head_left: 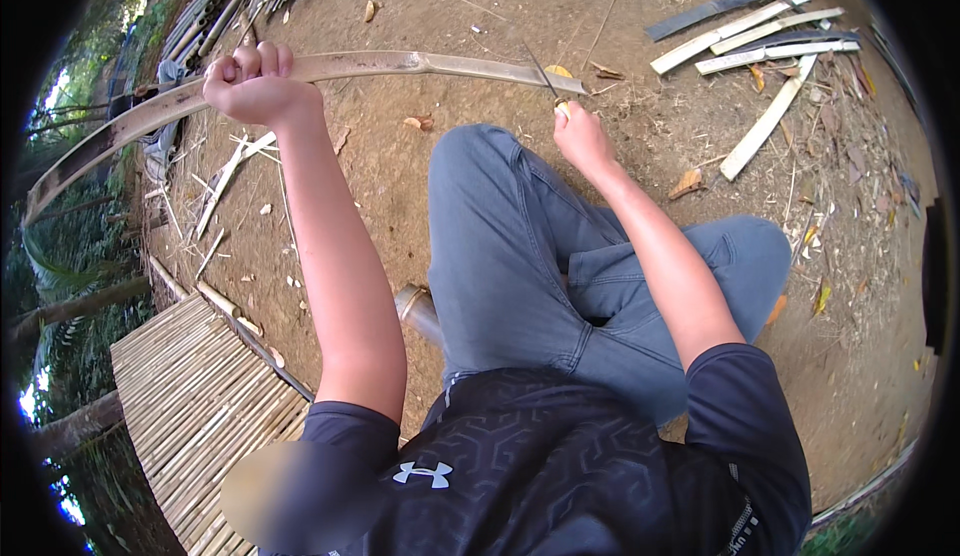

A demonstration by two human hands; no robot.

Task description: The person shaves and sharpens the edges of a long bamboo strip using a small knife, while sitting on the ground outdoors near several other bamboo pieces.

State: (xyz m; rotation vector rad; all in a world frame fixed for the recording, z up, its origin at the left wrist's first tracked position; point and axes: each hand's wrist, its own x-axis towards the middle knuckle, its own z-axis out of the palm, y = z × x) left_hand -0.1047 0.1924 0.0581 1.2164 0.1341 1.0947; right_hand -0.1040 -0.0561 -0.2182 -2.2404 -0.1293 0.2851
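A long split bamboo strip, its pale hollow side showing, stretches across the upper part of the view from the far left to past the middle. My left hand is closed around it, fingers curled over its edge. In my right hand is a knife with a pale handle and a thin, dark blade pointing away from me. The blade crosses the strip close to its right end; whether it touches the bamboo I cannot tell. Both forearms reach past my bent legs in grey trousers.
Several split bamboo pieces lie at the far right on brown soil. Thin bamboo slivers are scattered at left. Bamboo poles are stacked far left, a slatted bamboo platform stands near left, and a shiny cylinder lies beside my leg.
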